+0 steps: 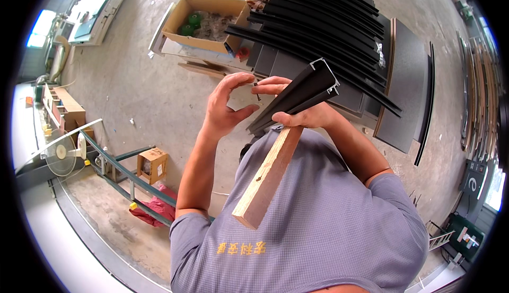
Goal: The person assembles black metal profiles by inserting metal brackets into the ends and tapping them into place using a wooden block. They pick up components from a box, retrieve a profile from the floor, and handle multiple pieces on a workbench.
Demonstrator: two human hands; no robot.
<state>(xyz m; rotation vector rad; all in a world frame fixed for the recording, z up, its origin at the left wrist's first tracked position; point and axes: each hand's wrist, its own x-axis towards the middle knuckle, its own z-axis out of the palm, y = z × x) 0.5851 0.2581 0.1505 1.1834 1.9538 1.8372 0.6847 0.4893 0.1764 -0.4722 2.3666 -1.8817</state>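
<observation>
My right hand (307, 115) is closed around a black channel-shaped profile (297, 91) with a bright cut end. A wooden stick (270, 176) lies in the same grip, under the thumb, and slants down across my shirt. My left hand (225, 105) is beside them with thumb and fingers apart in a curve. Close to its fingertips, by the right hand's fingers, is a small thin dark piece (257, 91). Whether either hand touches that piece I cannot tell. The far end of the profile points down toward the floor between my hands.
Ahead stand a cardboard box (207, 41) with green rolls and clear plastic, and a stack of long black profiles (323, 33) on dark panels. Panels (405, 86) stand at right. At left are a green metal frame (122, 168), a fan (63, 152) and a small carton (152, 164).
</observation>
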